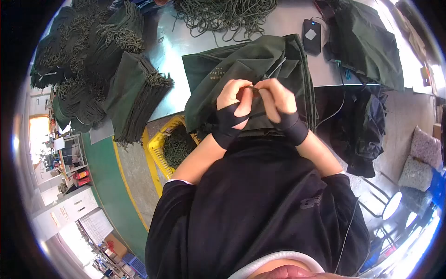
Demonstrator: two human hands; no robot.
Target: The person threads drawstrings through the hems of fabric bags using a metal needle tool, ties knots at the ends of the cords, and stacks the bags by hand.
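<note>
My left hand point(234, 103) and my right hand point(278, 100) meet over the stack of dark green fabric bags point(260, 56), fingertips pinched close together. Between them is a small bit of what looks like dark green cord point(253, 88), mostly hidden by the fingers. A thin, pale metal rod point(277, 67) lies slantwise on the fabric just beyond my right hand. Small printed lettering shows on the top bag, left of the rod. Black wraps cover both wrists and part of the palms.
A heap of green cords point(227, 16) lies at the table's far side. Stacked bags with cord ends point(139, 93) fill the left. A yellow basket point(160, 153) holds more cord below. At right are a black phone-like device point(311, 37) with a cable and another fabric pile point(367, 42).
</note>
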